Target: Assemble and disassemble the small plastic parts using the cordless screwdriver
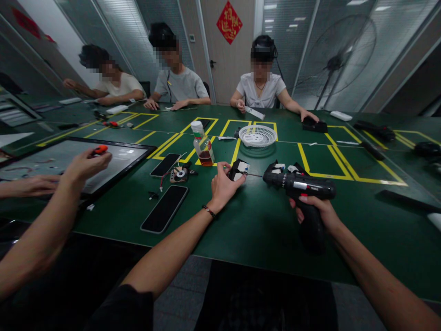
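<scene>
My right hand [319, 209] grips a black cordless drill [303, 185] by its handle, with a finger at the red trigger area. The drill lies level, its long thin bit [254, 175] pointing left. My left hand [225, 184] holds a small black part with a white label [239, 169] between thumb and fingers. The bit's tip reaches this part near my thumb; whether it sits in a screw is too small to tell. Behind the drill's chuck lie more black pieces with white labels [278, 168], partly hidden by the drill.
Left of my hand are a phone [165, 209], another phone [166, 164], a small device with wires [179, 174] and a bottle [203, 145]. A white basket [257, 136] stands behind. A co-worker's hand [93, 158] holds an orange tool over a large panel [69, 158]. Several people sit around.
</scene>
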Demonstrator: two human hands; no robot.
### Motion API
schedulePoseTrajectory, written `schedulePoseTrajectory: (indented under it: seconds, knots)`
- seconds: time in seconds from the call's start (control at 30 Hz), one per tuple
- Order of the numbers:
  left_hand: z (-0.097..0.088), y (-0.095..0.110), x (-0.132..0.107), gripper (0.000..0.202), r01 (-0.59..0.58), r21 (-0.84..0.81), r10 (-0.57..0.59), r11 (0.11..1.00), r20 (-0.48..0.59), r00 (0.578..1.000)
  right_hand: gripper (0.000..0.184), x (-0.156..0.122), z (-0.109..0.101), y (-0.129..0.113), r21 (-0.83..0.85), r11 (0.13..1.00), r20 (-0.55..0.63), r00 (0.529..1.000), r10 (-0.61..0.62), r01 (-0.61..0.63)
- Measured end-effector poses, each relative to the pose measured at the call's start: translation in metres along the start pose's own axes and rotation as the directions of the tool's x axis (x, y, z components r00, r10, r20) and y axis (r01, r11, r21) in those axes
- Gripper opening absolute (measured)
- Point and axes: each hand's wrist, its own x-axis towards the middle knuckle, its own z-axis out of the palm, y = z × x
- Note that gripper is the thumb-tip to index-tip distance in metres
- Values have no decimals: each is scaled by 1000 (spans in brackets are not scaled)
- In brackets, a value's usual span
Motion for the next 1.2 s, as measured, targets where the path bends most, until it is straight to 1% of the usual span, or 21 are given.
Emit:
schedulePoseTrajectory:
  seconds: [0.17,0.27,0.4,0.5,0.63,0.77,0.83,0.9,1.0,1.1,1.2]
  knots:
    - [1,-3,3,60,8,-82,-3,997,59,998,27,0,1,-1,-24,999,-17,999,33,-33]
    - [3,-6,7,62,-14,-140,26,990,81,996,30,0,0,0,-32,999,-15,999,39,-39]
    - [2,-13,14,64,-47,-178,63,983,87,994,27,0,-1,-1,-10,999,-28,999,34,-35]
    - [-5,-15,17,68,-90,-116,102,989,107,989,27,0,-1,-5,7,999,-50,998,39,-38]
    - [-15,-12,16,66,-193,6,190,981,175,966,29,2,0,-9,-20,998,-106,993,54,-56]
    - [-18,-10,15,62,-242,119,212,963,221,952,32,4,-4,-9,-45,995,-126,989,78,-84]
    - [-18,-10,15,62,-283,148,242,948,247,938,30,3,-10,-9,-69,992,-128,987,94,-104]
    - [-17,-11,16,61,-327,145,278,934,283,918,28,-3,-15,-9,-96,989,-133,986,103,-116]
    - [-16,-11,16,60,-355,116,304,928,317,898,29,-18,-23,-9,-102,984,-137,982,132,-146]
    - [-17,-12,17,65,-381,73,334,922,348,876,30,-37,-30,-6,-71,977,-168,968,187,-201]
    - [-19,-16,18,75,-418,15,379,908,396,836,32,-54,-40,-4,4,967,-204,946,251,-256]
